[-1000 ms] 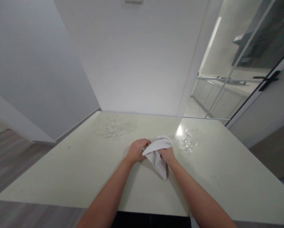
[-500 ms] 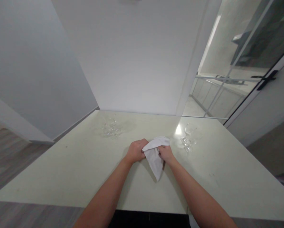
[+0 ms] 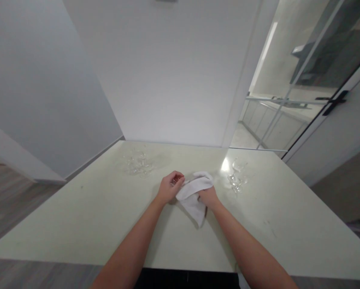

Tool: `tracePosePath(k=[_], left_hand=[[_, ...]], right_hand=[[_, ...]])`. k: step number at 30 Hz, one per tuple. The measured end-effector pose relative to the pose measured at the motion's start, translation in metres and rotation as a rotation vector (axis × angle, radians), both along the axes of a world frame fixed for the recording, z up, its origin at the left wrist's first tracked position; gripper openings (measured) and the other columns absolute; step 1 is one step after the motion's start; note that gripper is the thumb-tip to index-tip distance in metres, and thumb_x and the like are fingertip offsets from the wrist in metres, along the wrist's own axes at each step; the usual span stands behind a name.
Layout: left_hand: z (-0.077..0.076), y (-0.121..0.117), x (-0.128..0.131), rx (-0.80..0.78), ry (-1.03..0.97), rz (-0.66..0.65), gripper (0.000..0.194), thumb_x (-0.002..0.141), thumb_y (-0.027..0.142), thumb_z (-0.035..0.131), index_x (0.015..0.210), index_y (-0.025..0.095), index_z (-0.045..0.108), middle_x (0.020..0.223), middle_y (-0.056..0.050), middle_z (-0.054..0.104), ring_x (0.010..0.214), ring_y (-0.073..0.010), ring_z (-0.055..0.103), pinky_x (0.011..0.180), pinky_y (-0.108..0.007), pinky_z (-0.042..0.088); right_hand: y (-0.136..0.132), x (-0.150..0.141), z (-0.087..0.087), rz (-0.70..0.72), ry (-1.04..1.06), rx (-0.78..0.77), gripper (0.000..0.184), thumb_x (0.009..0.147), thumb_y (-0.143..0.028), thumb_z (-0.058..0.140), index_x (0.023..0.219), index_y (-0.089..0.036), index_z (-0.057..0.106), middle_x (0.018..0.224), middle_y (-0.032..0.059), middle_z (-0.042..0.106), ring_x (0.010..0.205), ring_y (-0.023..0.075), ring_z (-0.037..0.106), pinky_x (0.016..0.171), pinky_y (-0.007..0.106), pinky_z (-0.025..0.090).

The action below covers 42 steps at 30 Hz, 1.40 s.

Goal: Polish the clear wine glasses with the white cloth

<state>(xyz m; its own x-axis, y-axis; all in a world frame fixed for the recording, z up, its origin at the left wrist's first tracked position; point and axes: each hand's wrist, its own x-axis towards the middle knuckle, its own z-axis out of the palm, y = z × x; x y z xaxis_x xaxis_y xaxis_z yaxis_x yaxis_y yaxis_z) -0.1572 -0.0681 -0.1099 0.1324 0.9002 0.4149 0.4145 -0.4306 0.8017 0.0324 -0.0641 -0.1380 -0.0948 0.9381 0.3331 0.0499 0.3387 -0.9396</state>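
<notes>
Cloth, white and folded over, sits above the middle of the worktop! The right hand clamps it below the fold, while the left hand curls around a clear glass piece, mostly hidden, probably steadying it beside the fabric. Out wide, a left glass cluster and a right glass cluster, perhaps parted to leave working room. Pale, glossy surface, catching bright glare; beyond, a plain wall and, right, a glass-paned door with a black handle.
</notes>
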Motion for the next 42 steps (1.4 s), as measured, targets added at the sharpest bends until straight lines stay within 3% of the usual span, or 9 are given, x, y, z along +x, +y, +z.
tracePosePath(k=[3,6,14,19,23,28,35,38,42], left_hand=[[0.004,-0.007,0.002,0.324,0.192,-0.011,0.024,0.084,0.039,0.059,0.095,0.017,0.062,0.089,-0.007,0.064,0.079,-0.0161,0.059,0.073,-0.029,0.048],[0.004,-0.009,0.005,0.333,0.207,0.03,0.025,0.09,0.036,0.048,0.077,0.018,0.059,0.072,-0.004,0.058,0.066,-0.014,0.053,0.065,-0.027,0.044],[-0.012,0.014,0.002,-0.455,-0.211,0.036,0.04,0.089,0.049,0.039,0.071,0.017,0.056,0.054,0.003,0.046,0.044,-0.0105,0.042,0.042,-0.022,0.032],[-0.006,0.005,0.005,0.085,0.057,0.126,0.024,0.085,0.041,0.056,0.09,0.018,0.058,0.082,-0.004,0.063,0.075,-0.0164,0.061,0.069,-0.03,0.049],[0.0,-0.003,0.009,0.353,0.275,0.009,0.023,0.082,0.04,0.063,0.09,0.018,0.061,0.091,-0.007,0.065,0.084,-0.0184,0.06,0.077,-0.031,0.047],[-0.003,0.003,0.01,0.031,0.078,-0.006,0.029,0.085,0.043,0.055,0.075,0.016,0.062,0.065,-0.001,0.056,0.059,-0.0117,0.05,0.057,-0.024,0.04],[-0.011,0.014,0.007,-0.595,-0.307,-0.048,0.041,0.085,0.053,0.046,0.081,0.015,0.062,0.052,0.005,0.044,0.037,-0.0077,0.034,0.039,-0.021,0.022],[-0.009,0.01,0.009,-0.384,-0.196,0.006,0.038,0.085,0.051,0.049,0.081,0.016,0.061,0.057,0.003,0.05,0.045,-0.0101,0.043,0.046,-0.023,0.032],[0.003,0.003,0.007,0.125,0.292,0.006,0.025,0.085,0.04,0.054,0.082,0.018,0.065,0.077,-0.005,0.065,0.076,-0.0183,0.059,0.073,-0.03,0.042]], right_hand=[[0.002,0.0,0.002,-0.102,0.099,-0.132,0.023,0.07,-0.034,0.052,0.086,-0.022,0.065,0.088,0.0045,0.072,0.093,0.0243,0.064,0.093,0.041,0.049],[0.0,0.002,0.005,-0.054,0.093,-0.117,0.024,0.072,-0.034,0.053,0.086,-0.021,0.067,0.09,0.0046,0.072,0.097,0.0242,0.064,0.096,0.04,0.048],[-0.013,0.001,0.006,0.01,-0.157,0.13,0.049,0.061,-0.03,0.075,0.109,-0.021,0.065,0.108,0.0072,0.069,0.101,0.0256,0.062,0.1,0.041,0.044],[-0.001,0.0,0.0,-0.031,0.036,-0.041,0.024,0.068,-0.032,0.059,0.089,-0.021,0.067,0.095,0.0062,0.073,0.092,0.0243,0.066,0.092,0.039,0.05],[0.006,0.004,-0.003,-0.145,0.12,-0.184,0.028,0.074,-0.037,0.047,0.087,-0.02,0.065,0.095,0.007,0.073,0.09,0.025,0.066,0.087,0.039,0.052],[-0.001,0.008,0.005,-0.01,-0.03,-0.048,0.016,0.07,-0.028,0.059,0.083,-0.02,0.065,0.086,0.0048,0.071,0.083,0.0226,0.066,0.085,0.037,0.052],[-0.01,0.005,0.01,0.041,-0.129,0.228,0.053,0.063,-0.032,0.077,0.113,-0.021,0.061,0.111,0.0075,0.066,0.101,0.0251,0.062,0.095,0.04,0.048],[-0.01,0.004,0.01,-0.036,-0.085,0.202,0.046,0.065,-0.03,0.074,0.109,-0.022,0.063,0.108,0.0063,0.067,0.1,0.0251,0.062,0.095,0.041,0.047],[-0.008,0.005,0.013,-0.136,0.02,0.146,0.041,0.066,-0.023,0.065,0.107,-0.021,0.064,0.103,0.0057,0.068,0.094,0.023,0.063,0.092,0.039,0.048]])
